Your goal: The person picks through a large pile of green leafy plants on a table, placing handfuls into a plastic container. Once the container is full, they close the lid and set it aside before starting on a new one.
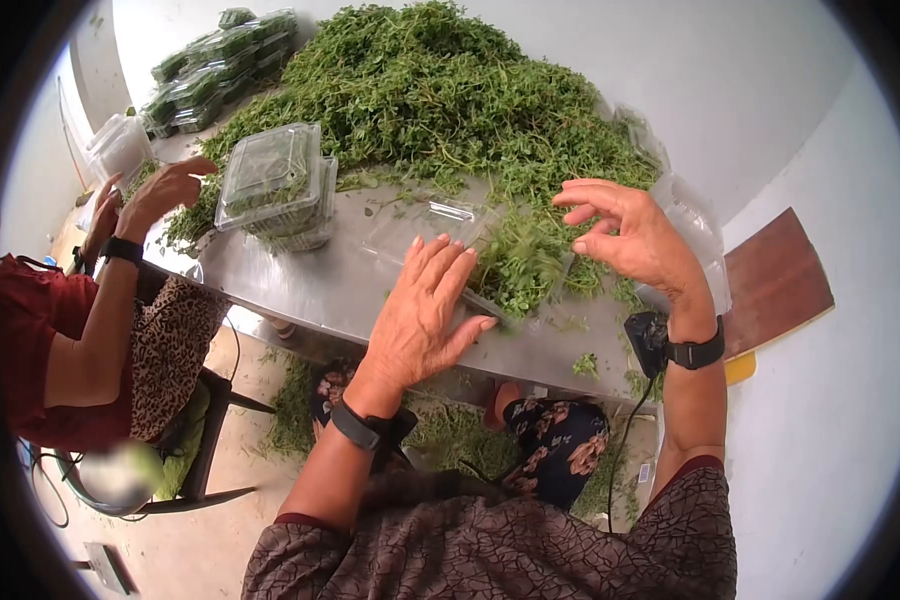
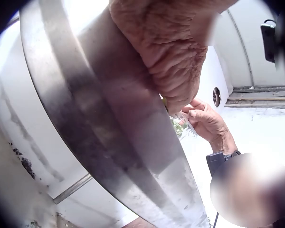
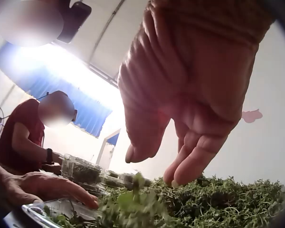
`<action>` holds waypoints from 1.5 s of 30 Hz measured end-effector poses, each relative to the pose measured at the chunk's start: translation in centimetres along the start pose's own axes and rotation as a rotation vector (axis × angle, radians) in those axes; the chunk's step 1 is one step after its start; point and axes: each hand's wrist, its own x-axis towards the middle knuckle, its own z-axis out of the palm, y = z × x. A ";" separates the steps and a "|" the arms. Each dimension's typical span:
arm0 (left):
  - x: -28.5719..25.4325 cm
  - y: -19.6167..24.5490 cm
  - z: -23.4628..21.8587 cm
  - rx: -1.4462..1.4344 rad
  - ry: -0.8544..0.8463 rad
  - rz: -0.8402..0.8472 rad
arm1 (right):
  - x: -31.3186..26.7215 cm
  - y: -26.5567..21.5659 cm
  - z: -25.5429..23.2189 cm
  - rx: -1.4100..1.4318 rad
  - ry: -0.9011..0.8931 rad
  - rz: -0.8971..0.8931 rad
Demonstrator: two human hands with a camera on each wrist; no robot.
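My left hand [image 1: 420, 315] lies with straight fingers over the lid side of an open clear plastic clamshell box [image 1: 454, 212], thumb spread toward the greens. Leafy green sprigs [image 1: 518, 275] fill the box's other half and look blurred in the head view. Above and to the right of them hovers my right hand [image 1: 630, 235], its fingers loosely bent and apart, with nothing seen between them. In the right wrist view, blurred leaves [image 3: 133, 204] sit below the fingertips of that hand. The palm of the left hand [image 2: 164, 47] hides most of the box in the left wrist view.
A large heap of greens [image 1: 420, 90] covers the back of the metal table [image 1: 300, 285]. Filled boxes [image 1: 270, 185] are stacked at the left, with more [image 1: 220, 70] behind. Empty clear boxes [image 1: 695, 225] stand at the right. Another person's hand [image 1: 165, 190] works at the far left.
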 end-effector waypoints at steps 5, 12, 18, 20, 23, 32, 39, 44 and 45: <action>0.0 -0.1 0.0 0.012 0.007 0.020 | -0.7 1.4 -0.4 -0.075 0.052 0.087; -0.1 0.0 0.0 -0.004 -0.008 0.009 | 1.2 3.1 -1.6 -0.130 0.085 0.409; 0.1 0.4 -0.6 -0.016 -0.019 0.011 | 4.8 8.4 -1.3 -0.251 0.047 0.414; 0.1 0.4 -0.7 -0.020 -0.025 0.007 | 6.0 8.0 -1.0 -0.304 0.025 0.411; 0.1 0.4 -0.6 -0.021 -0.042 -0.006 | 8.1 7.9 -0.5 -0.345 -0.034 0.472; -0.1 0.3 -0.5 -0.034 -0.077 -0.043 | 13.2 9.8 3.2 -0.673 -0.260 0.533; 0.2 0.5 -0.9 -0.023 -0.092 -0.032 | 13.6 15.8 4.0 -0.808 -0.061 0.263; 0.3 0.5 -0.9 -0.024 -0.089 -0.025 | 12.3 14.4 1.0 -0.563 0.107 0.268; 0.3 0.5 -0.8 -0.028 -0.088 -0.022 | 11.8 14.0 0.4 -0.566 0.110 0.272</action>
